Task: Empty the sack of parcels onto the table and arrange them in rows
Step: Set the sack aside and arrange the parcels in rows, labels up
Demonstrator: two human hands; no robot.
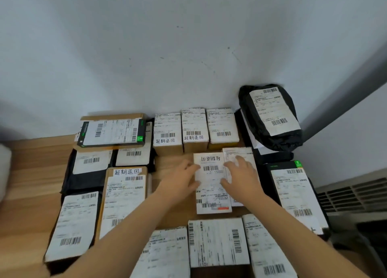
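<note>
Parcel [211, 191]: lengthwise toward worktop's [31, 173] far edge.
Left hand [180, 180]: flat, on its left.
Right hand [240, 178]: spread, on its right.

The pale wooden table [31, 173] lies bare along its left side, the widest way in. A narrow strip of wood runs between the three small brown cardboard boxes [194, 129] at the white wall [188, 47] and the white-labelled flat box [211, 194] (box edges close on both sides). A bulging black plastic mailer bag [270, 118] fills the right corner.
</note>
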